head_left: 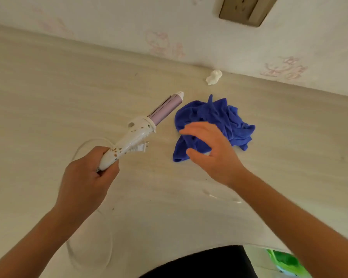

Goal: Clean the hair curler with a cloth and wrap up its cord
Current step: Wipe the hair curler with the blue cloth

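My left hand (86, 177) grips the white handle of the hair curler (141, 128), which points up and to the right, lifted off the table. Its barrel is lilac with a white tip, and brown specks dot the handle. The white cord (82, 145) loops out to the left and down past my left forearm; its plug (139, 147) lies under the handle. A crumpled blue cloth (217, 119) lies on the table to the right of the barrel. My right hand (211, 153) hovers over the cloth's near edge with fingers spread and slightly bent, holding nothing.
The pale table (48, 87) runs back to a wall with pink-patterned wallpaper. A small crumpled white wad (213, 77) lies by the wall behind the cloth. A wall socket plate (247, 9) is at the top. Something green (285, 261) shows at the bottom right, past the table's edge.
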`<state>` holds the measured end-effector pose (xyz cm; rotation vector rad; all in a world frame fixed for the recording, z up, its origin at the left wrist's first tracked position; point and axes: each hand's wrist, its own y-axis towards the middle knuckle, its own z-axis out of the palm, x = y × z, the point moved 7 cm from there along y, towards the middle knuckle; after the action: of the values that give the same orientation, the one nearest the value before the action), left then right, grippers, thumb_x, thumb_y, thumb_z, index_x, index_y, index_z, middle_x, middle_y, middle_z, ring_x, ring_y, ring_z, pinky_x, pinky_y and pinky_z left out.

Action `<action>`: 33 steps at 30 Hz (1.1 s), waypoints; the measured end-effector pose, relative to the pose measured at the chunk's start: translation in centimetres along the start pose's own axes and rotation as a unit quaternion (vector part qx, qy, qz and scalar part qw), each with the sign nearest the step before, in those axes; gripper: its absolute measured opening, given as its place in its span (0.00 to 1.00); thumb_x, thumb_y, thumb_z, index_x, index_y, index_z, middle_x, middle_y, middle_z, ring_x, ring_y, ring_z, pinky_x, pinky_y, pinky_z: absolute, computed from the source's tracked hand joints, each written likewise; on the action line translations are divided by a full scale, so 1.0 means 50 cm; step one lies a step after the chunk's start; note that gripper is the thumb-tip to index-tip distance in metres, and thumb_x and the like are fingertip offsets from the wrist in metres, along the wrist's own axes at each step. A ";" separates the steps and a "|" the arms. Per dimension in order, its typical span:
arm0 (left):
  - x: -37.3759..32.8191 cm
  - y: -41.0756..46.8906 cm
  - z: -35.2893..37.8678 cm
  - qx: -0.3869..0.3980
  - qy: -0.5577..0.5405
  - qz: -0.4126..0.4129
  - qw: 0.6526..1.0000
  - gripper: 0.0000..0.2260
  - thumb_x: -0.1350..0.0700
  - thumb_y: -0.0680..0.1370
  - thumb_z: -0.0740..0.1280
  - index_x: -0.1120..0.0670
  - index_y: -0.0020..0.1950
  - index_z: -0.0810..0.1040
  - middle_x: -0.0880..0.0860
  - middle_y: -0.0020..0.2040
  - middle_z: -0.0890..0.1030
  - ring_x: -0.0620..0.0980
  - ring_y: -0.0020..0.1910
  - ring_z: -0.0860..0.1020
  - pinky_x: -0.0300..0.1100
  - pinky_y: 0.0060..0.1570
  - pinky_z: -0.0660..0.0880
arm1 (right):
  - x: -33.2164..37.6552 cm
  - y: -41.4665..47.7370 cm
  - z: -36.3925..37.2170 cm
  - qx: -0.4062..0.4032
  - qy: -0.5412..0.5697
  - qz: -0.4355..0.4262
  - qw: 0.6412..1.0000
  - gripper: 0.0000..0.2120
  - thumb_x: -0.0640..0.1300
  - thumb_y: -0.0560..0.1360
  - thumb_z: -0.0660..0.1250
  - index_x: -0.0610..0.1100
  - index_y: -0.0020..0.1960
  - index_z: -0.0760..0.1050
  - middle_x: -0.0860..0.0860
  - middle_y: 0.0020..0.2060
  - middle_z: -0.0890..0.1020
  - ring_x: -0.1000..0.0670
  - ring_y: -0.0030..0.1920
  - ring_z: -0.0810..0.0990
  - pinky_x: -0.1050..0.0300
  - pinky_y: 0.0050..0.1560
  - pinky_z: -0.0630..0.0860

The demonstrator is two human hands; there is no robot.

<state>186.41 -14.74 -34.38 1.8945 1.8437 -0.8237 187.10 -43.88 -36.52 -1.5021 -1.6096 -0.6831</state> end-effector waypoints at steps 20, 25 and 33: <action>0.064 0.047 0.100 -0.116 0.069 0.223 0.965 0.06 0.45 0.76 0.68 0.46 0.47 0.81 0.48 0.39 0.76 0.51 0.36 0.76 0.47 0.34 0.69 | -0.068 -0.026 0.004 -0.159 -0.402 0.071 0.899 0.15 0.56 0.81 0.61 0.54 0.65 0.76 0.48 0.59 0.77 0.43 0.59 0.75 0.45 0.55 0.76; 0.061 0.046 0.110 -0.110 0.079 0.235 0.962 0.07 0.47 0.77 0.69 0.47 0.52 0.84 0.49 0.41 0.74 0.48 0.36 0.76 0.47 0.35 0.72 | -0.057 -0.101 0.029 -0.172 -0.361 0.095 0.912 0.10 0.44 0.81 0.61 0.50 0.58 0.80 0.51 0.50 0.84 0.48 0.48 0.80 0.46 0.49 0.80; 0.049 0.027 0.115 -0.086 0.093 0.243 0.962 0.04 0.49 0.77 0.68 0.48 0.47 0.81 0.47 0.34 0.79 0.49 0.34 0.78 0.48 0.35 0.74 | -0.048 -0.197 0.051 -0.195 -0.227 0.008 0.954 0.13 0.54 0.76 0.69 0.53 0.59 0.81 0.61 0.49 0.82 0.58 0.50 0.80 0.58 0.53 0.78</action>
<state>186.83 -16.58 -40.49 2.2286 1.3875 -0.3208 176.84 -44.45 -38.50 -2.0749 -1.8725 -0.7096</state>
